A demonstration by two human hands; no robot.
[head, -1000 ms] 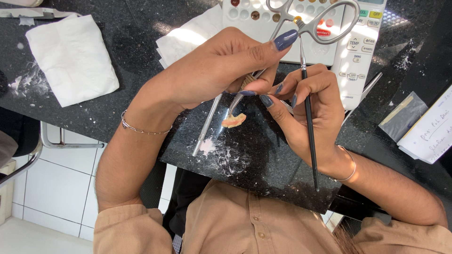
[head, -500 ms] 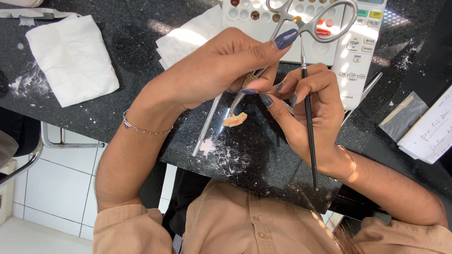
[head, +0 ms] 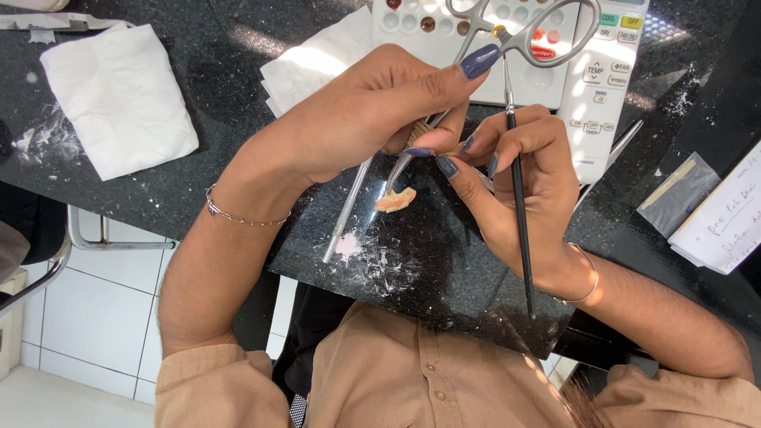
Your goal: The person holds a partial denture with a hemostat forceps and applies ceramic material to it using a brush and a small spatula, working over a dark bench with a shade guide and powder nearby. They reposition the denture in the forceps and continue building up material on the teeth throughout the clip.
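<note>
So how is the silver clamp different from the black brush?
The clamp is silver metal with ring handles; the brush is a thin black stick. The clamp sits in the left hand, the brush in the right hand. The clamp grips a small pinkish piece; the brush grips nothing. Both are slim tools.

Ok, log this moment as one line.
left hand: grips ring-handled forceps clamping small pink dental piece | right hand: holds thin black brush | below: black slab
</note>
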